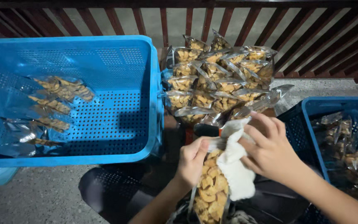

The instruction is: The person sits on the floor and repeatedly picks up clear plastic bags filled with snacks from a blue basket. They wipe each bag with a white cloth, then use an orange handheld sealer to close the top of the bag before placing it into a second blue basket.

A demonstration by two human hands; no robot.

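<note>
Landmark: large blue crate (117,124), perforated, resting tilted at frame left.

Edges and room: near rim of the blue crate runs just left of the hands. Inside it, a few clear packets (54,103) lie along its left half; its right half shows bare perforated floor. Right of the crate, a pile of sealed snack packets (216,79) stands close against its right wall, with a wooden railing (228,25) behind both. Further right of the crate, well apart, a second blue crate (311,108) holds more packets; its left rim sits just beside the right wrist. Below the crate's near rim, grey floor (34,195) shows open.

Hands: left hand (191,161), right of and below the crate's near corner, fingers curled closed around the top edge of a clear snack bag (210,195) filled with yellow-brown pieces; bag hangs upright below the fist. Right hand (270,151), further right, fingers partly bent, pressing a white cloth (235,166) against the bag's top. Cloth drapes over the bag's right side.
</note>
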